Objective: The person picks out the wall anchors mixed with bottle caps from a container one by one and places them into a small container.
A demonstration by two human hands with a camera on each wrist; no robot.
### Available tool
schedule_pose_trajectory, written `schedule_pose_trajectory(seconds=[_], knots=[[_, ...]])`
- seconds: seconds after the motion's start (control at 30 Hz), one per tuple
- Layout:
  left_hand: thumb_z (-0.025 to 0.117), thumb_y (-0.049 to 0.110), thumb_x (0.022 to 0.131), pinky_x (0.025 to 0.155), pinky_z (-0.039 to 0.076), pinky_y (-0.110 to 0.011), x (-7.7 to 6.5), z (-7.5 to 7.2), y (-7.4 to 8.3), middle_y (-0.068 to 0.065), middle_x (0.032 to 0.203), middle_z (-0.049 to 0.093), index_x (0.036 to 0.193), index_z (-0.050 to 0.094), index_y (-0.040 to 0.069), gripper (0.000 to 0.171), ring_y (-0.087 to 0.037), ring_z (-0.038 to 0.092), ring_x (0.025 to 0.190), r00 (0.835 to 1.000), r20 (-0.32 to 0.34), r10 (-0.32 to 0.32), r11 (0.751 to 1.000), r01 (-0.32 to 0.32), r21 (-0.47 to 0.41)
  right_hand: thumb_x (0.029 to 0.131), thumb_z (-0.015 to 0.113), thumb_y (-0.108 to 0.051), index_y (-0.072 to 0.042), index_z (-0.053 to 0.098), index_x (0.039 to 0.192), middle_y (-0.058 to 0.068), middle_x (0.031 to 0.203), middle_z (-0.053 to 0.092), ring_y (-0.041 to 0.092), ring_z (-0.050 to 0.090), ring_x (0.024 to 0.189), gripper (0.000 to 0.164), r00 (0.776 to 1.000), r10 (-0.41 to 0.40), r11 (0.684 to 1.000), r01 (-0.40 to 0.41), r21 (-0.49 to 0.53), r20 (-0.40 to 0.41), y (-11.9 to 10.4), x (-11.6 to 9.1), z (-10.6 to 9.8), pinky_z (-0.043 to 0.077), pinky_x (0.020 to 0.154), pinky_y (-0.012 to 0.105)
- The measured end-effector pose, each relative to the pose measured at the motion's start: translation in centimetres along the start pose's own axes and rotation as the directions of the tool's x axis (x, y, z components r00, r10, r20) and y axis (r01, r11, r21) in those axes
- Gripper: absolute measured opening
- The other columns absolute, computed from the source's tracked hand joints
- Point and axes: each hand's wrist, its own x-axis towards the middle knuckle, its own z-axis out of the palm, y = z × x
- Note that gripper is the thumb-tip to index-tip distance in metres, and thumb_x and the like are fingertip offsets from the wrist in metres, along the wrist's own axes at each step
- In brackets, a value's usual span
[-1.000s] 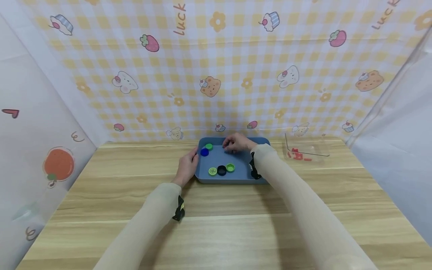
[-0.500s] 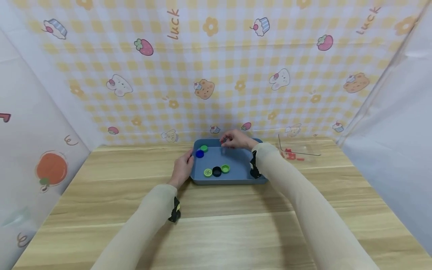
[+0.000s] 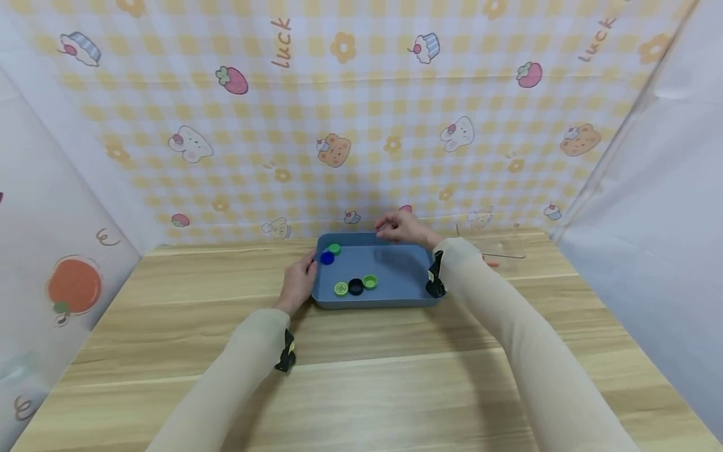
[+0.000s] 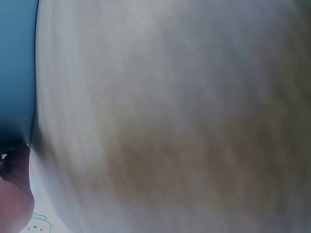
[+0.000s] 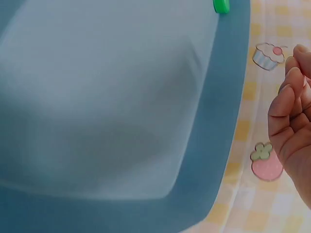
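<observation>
My left hand [image 3: 297,282] grips the left wall of a blue-grey tray [image 3: 398,270]. In the left wrist view, part of that hand [image 4: 17,194] shows against the tray's corner. My right hand [image 3: 405,227] hovers over the tray's back edge with thumb and fingertips pinched together. A small red piece showed in this pinch half a second ago; the fingers now mostly hide it. Inside the tray, a blue bottle cap [image 3: 327,258] touches a green cap [image 3: 334,249] at back left. A lime cap [image 3: 341,289], a black cap [image 3: 356,287] and a green cap [image 3: 369,282] line the front.
To the right of the tray stands a clear plastic box [image 3: 508,250], with red pieces [image 3: 491,261] partly hidden behind my right sleeve [image 3: 480,285]. A checked cloth [image 3: 361,157] hangs right behind the tray, and white sheets close off both sides of the wooden table [image 3: 361,389].
My right hand has risen from inside the tray with the small red piece and moved right, toward the back edge. My left hand keeps its place on the tray. The head view has shifted slightly.
</observation>
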Motion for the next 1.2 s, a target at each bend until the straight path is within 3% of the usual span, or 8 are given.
schedule_pose_trajectory(seconds=[0.17,0.33,0.43,0.6,0.77,0.9,1.2], knots=[[0.041,0.007,0.099,0.107,0.038,-0.043,0.1,0.0,0.1,-0.019,0.142,0.043,0.139,0.042,-0.002,0.041,-0.033,0.041,0.131,0.999,0.024,-0.036,0.999,0.035,0.024,0.09,0.061,-0.009,0.005,0.062,0.113,0.022,0.078,0.065,0.038,0.058,0.067,0.027,0.999,-0.002,1.0,0.002,0.002,-0.048,0.2,-0.9,-1.1,0.054,0.06,0.034],[0.042,0.009,0.099,0.107,0.039,-0.042,0.1,0.0,0.1,-0.017,0.142,0.044,0.139,0.042,-0.001,0.041,-0.031,0.042,0.131,0.999,0.018,-0.041,0.999,0.04,0.025,0.092,0.06,-0.012,0.004,0.06,0.116,0.018,0.08,0.064,0.021,0.06,0.068,0.029,0.993,0.074,0.994,-0.065,0.092,-0.095,0.3,-2.1,-2.3,0.054,0.078,0.052],[0.042,0.008,0.099,0.106,0.039,-0.043,0.1,0.0,0.2,-0.018,0.141,0.044,0.138,0.043,-0.002,0.041,-0.032,0.042,0.131,0.999,0.015,-0.03,0.999,0.03,0.015,0.092,0.06,-0.013,0.003,0.06,0.116,0.014,0.078,0.065,0.012,0.058,0.065,0.029,0.989,0.078,0.992,-0.065,0.112,-0.125,0.7,-2.8,-3.1,0.055,0.074,0.046],[0.042,0.008,0.099,0.106,0.039,-0.041,0.0,0.0,0.2,-0.018,0.141,0.044,0.138,0.043,-0.002,0.041,-0.031,0.042,0.131,0.999,0.013,-0.032,0.999,0.031,0.012,0.092,0.061,-0.016,0.002,0.059,0.119,0.0,0.071,0.062,0.018,0.059,0.067,0.032,0.98,0.094,0.99,-0.073,0.123,-0.173,1.6,-4.2,-4.4,0.055,0.065,0.031],[0.042,0.01,0.1,0.108,0.038,-0.041,0.0,-0.1,0.2,-0.017,0.143,0.043,0.139,0.042,-0.001,0.041,-0.03,0.041,0.132,0.999,0.021,-0.046,0.999,0.046,0.023,0.092,0.06,-0.013,0.006,0.055,0.122,-0.004,0.069,0.061,0.012,0.057,0.062,0.036,0.969,0.12,0.985,-0.088,0.151,-0.217,2.7,-5.5,-5.4,0.052,0.059,0.021],[0.041,0.01,0.1,0.108,0.037,-0.042,0.1,0.0,0.0,-0.017,0.143,0.043,0.14,0.041,0.0,0.041,-0.031,0.04,0.132,0.998,0.024,-0.051,0.998,0.051,0.026,0.093,0.058,-0.011,0.009,0.054,0.121,-0.005,0.067,0.059,0.007,0.053,0.059,0.035,0.958,0.153,0.977,-0.109,0.186,-0.241,3.6,-6.6,-6.1,0.049,0.056,0.019],[0.043,0.01,0.098,0.104,0.041,-0.045,-0.1,0.0,0.1,-0.021,0.137,0.047,0.136,0.046,-0.002,0.04,-0.035,0.044,0.128,1.0,-0.015,0.0,1.0,-0.001,-0.007,0.094,0.057,-0.015,0.006,0.054,0.12,-0.003,0.072,0.058,0.011,0.051,0.061,0.034,0.931,0.225,0.965,-0.172,0.199,-0.287,5.7,-9.2,-7.2,0.05,0.058,0.022]])
